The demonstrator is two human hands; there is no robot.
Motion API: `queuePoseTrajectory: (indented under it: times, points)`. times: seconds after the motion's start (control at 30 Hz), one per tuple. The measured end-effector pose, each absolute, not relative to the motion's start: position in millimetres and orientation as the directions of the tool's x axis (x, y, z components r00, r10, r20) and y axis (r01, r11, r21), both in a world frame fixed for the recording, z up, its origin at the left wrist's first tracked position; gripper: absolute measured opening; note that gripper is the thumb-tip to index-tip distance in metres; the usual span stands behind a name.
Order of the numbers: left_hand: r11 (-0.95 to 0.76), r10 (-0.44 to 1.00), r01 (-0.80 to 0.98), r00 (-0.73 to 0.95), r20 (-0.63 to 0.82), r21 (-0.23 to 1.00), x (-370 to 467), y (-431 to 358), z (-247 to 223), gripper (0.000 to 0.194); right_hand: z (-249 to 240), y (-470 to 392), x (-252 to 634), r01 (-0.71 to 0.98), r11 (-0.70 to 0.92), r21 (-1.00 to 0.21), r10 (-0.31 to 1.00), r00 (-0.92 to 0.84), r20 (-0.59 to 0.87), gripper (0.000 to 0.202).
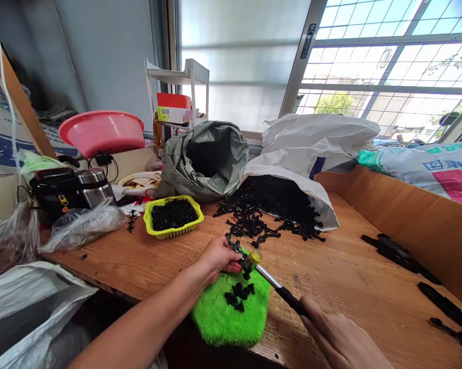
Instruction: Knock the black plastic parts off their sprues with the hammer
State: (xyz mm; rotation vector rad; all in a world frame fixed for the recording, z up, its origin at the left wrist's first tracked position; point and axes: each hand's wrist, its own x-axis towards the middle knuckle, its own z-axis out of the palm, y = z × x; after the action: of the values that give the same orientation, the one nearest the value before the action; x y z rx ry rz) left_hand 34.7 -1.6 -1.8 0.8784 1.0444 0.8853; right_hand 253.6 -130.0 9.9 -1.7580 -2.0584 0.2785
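My left hand (220, 258) pinches a black jointed plastic part (235, 247) above the far end of a fuzzy green cloth (231, 318). In my right hand (330, 328) is the black handle of a small hammer (271, 278) with a metal shaft. Its yellowish head, slightly blurred, is right beside my left fingertips, at the black part. Several small black pieces (239, 294) lie loose on the cloth, nearer to me.
A yellow basket (173, 234) of black pieces stands behind my left hand. Black parts (273, 200) spill from a white sack (328, 205). Behind are a grey-green sack (171, 166) and a pink basin (102, 130). Black tools (402, 256) lie at the right.
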Motion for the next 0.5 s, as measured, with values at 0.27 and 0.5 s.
queuePoseTrajectory:
  times: [0.27,0.5]
  points:
    - [0.355,0.920,-0.183,0.245,-0.307,0.917,35.5,0.7,-8.1,0.034,11.0,-130.5,255.2,0.919,0.219,-0.329,0.970,-0.168,0.177,0.047]
    - [0.340,0.924,-0.188,0.246,-0.291,0.921,36.9,2.0,-13.6,0.034,0.5,-129.3,248.5,0.829,0.133,-0.543,0.987,-0.062,0.147,0.033]
